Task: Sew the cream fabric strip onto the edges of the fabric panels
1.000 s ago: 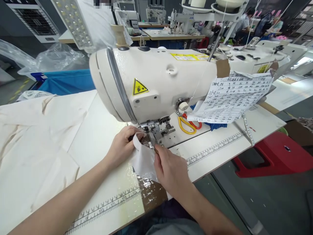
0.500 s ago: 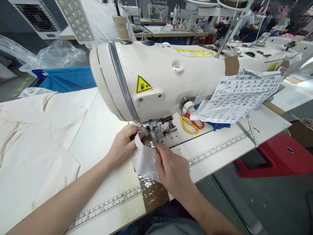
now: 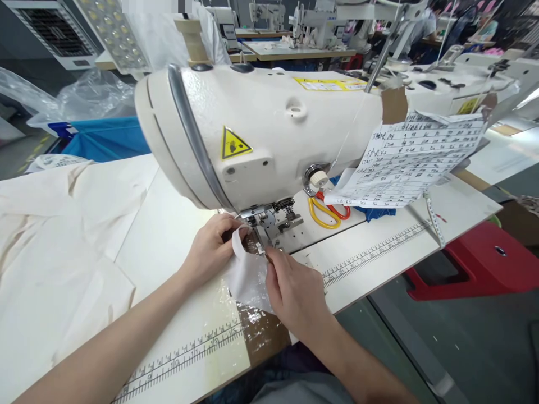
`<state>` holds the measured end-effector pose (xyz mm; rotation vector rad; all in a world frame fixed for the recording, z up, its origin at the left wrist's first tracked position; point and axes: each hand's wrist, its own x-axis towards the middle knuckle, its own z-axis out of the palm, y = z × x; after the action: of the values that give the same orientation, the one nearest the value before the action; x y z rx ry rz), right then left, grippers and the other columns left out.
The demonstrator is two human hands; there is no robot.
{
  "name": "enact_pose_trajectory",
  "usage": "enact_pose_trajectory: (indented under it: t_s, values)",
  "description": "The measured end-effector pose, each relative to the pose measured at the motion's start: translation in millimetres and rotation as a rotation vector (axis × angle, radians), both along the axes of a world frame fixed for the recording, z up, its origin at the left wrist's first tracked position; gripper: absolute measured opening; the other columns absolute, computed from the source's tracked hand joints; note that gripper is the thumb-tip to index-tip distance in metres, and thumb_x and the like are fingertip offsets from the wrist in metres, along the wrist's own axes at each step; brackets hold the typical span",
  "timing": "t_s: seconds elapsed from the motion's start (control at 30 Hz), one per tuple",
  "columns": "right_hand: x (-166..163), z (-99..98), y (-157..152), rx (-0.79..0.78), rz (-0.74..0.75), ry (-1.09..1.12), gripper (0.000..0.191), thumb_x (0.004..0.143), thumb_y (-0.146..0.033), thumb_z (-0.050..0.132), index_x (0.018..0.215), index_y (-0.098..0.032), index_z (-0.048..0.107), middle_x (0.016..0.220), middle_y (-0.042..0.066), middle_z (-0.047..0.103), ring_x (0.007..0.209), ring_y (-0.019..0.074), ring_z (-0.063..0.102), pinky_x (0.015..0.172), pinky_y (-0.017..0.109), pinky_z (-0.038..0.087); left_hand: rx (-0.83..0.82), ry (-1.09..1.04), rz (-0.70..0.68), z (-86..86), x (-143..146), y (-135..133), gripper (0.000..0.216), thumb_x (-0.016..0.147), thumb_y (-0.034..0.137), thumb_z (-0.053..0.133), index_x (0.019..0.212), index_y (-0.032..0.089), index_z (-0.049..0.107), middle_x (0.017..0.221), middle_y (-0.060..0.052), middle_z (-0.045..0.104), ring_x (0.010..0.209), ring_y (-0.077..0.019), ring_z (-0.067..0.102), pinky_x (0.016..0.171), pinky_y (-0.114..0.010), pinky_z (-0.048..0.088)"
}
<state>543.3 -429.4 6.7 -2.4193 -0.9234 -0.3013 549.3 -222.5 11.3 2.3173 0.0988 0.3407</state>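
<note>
A white sewing machine fills the middle of the view, its presser foot and needle area low at its left end. My left hand is closed by the needle area, thumb and fingers pinching the edge of a small white fabric piece. That fabric curves up at the left hand and hangs toward me over the machine bed. My right hand is closed at the fabric's right side, fingertips beside the presser foot. Something small and partly hidden sits at those fingertips; I cannot make out what it is.
Scissors with yellow and red handles lie under the machine arm beside blue cloth. Handwritten paper hangs at right, near a tape measure. Pale fabric pieces cover the left table. A red stool stands at right.
The view has shifted slightly, so the machine appears a little farther left. Both hands keep nearly the same place and grip at the fabric.
</note>
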Motion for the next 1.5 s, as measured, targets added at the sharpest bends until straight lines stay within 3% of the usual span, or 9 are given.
enact_pose_trajectory:
  t_s: [0.27, 0.53, 0.73, 0.9, 1.1, 1.2, 1.3, 1.5]
  values:
    - [0.9, 0.2, 1.0, 0.029, 0.018, 0.013, 0.031, 0.098, -0.014, 0.043, 0.121, -0.011, 0.063, 0.09, 0.005, 0.076, 0.072, 0.0204, 0.073, 0.051, 0.031, 0.042, 0.042, -0.009, -0.029, 3.9, -0.7, -2.6, 0.033, 0.092, 0.048, 0.054, 0.086, 0.02, 0.07, 0.092, -0.006, 0.072, 0.086, -0.023, 0.064, 0.079, -0.038, 0.053]
    - [1.1, -0.2, 1.9, 0.004, 0.019, -0.012, 0.032, 0.1, -0.015, 0.04, 0.124, -0.011, 0.061, 0.091, 0.007, 0.076, 0.068, 0.0193, 0.072, 0.048, 0.029, 0.042, 0.291, -0.08, -0.041, 1.3, 3.0, -6.1, 0.026, 0.09, 0.039, 0.047, 0.089, 0.019, 0.064, 0.085, -0.008, 0.066, 0.082, -0.0244, 0.06, 0.072, -0.039, 0.05]
    - [2.0, 0.9, 1.1, 0.003, 0.016, 0.021, 0.029, 0.098, -0.014, 0.044, 0.123, -0.012, 0.061, 0.094, 0.007, 0.077, 0.073, 0.0188, 0.073, 0.053, 0.027, 0.043, 0.148, -0.04, -0.029, -2.1, 3.0, 2.4, 0.027, 0.092, 0.043, 0.05, 0.082, 0.021, 0.062, 0.088, -0.005, 0.069, 0.081, -0.0218, 0.062, 0.073, -0.036, 0.049]
    - [1.9, 1.9, 2.6, -0.04, -0.008, 0.013, 0.029, 0.097, -0.013, 0.049, 0.122, -0.012, 0.062, 0.092, 0.006, 0.077, 0.071, 0.0186, 0.072, 0.051, 0.027, 0.043, 0.16, -0.076, -0.038, -2.0, 0.5, 3.2, 0.025, 0.092, 0.042, 0.054, 0.081, 0.022, 0.062, 0.088, -0.004, 0.07, 0.082, -0.021, 0.063, 0.074, -0.035, 0.051]
    - [-0.4, 1.3, 6.1, -0.098, -0.042, -0.053, 0.031, 0.096, -0.011, 0.049, 0.124, -0.009, 0.062, 0.092, 0.009, 0.077, 0.07, 0.0191, 0.073, 0.051, 0.028, 0.044, 0.396, -0.303, -0.197, -1.9, 0.4, 2.1, 0.022, 0.094, 0.02, 0.047, 0.086, 0.019, 0.067, 0.091, -0.007, 0.072, 0.088, -0.0215, 0.064, 0.076, -0.037, 0.057]
    - [-13.2, 2.2, -4.3, -0.082, -0.052, -0.048, 0.031, 0.098, -0.013, 0.047, 0.125, -0.007, 0.059, 0.089, 0.01, 0.078, 0.067, 0.0203, 0.073, 0.05, 0.028, 0.044, 0.531, -0.348, -0.325, 3.0, -3.6, 0.8, 0.029, 0.093, 0.01, 0.042, 0.092, 0.014, 0.071, 0.097, -0.011, 0.071, 0.091, -0.0228, 0.063, 0.076, -0.038, 0.059]
    - [-36.0, 2.8, -28.7, 0.042, 0.01, 0.054, 0.028, 0.098, -0.014, 0.042, 0.123, -0.013, 0.055, 0.092, 0.007, 0.077, 0.069, 0.0207, 0.074, 0.054, 0.028, 0.048, 0.623, -0.334, -0.379, 8.6, -11.0, -4.2, 0.032, 0.096, 0.01, 0.041, 0.101, 0.01, 0.073, 0.103, -0.014, 0.069, 0.093, -0.0247, 0.06, 0.076, -0.039, 0.06]
    - [-69.4, -1.0, -71.9, 0.102, 0.059, 0.315, 0.025, 0.098, -0.014, 0.039, 0.12, -0.022, 0.047, 0.079, 0.0, 0.071, 0.063, 0.0181, 0.071, 0.046, 0.022, 0.047, 0.753, -0.252, -0.277, 8.7, -25.1, -25.9, 0.03, 0.095, 0.014, 0.046, 0.106, 0.003, 0.072, 0.113, -0.019, 0.066, 0.108, -0.032, 0.055, 0.089, -0.047, 0.06]
